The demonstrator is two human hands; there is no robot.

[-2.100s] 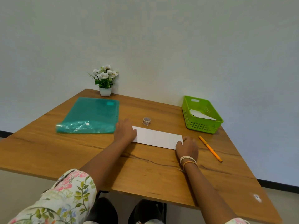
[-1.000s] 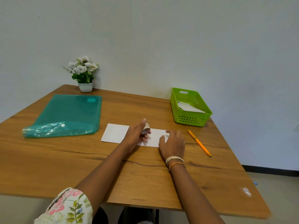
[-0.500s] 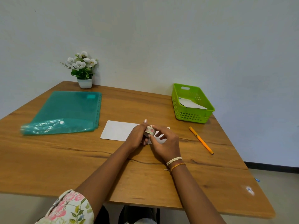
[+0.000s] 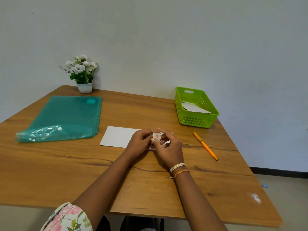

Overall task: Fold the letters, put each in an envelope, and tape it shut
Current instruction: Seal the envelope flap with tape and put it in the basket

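Observation:
A white envelope lies flat at the middle of the wooden table; my hands hide its right end. Just above that end I hold a small roll of patterned tape. My left hand grips the roll from the left. My right hand pinches it from the right, thumb against its near face. Another white envelope lies inside the green basket.
A teal plastic folder lies at the left. A white pot of flowers stands at the back left corner by the wall. An orange pen lies right of my hands, below the basket.
My left hand left the envelope's left end, picked the tape roll off the table and brought it over the envelope. My right hand then came up and took hold of the roll too.

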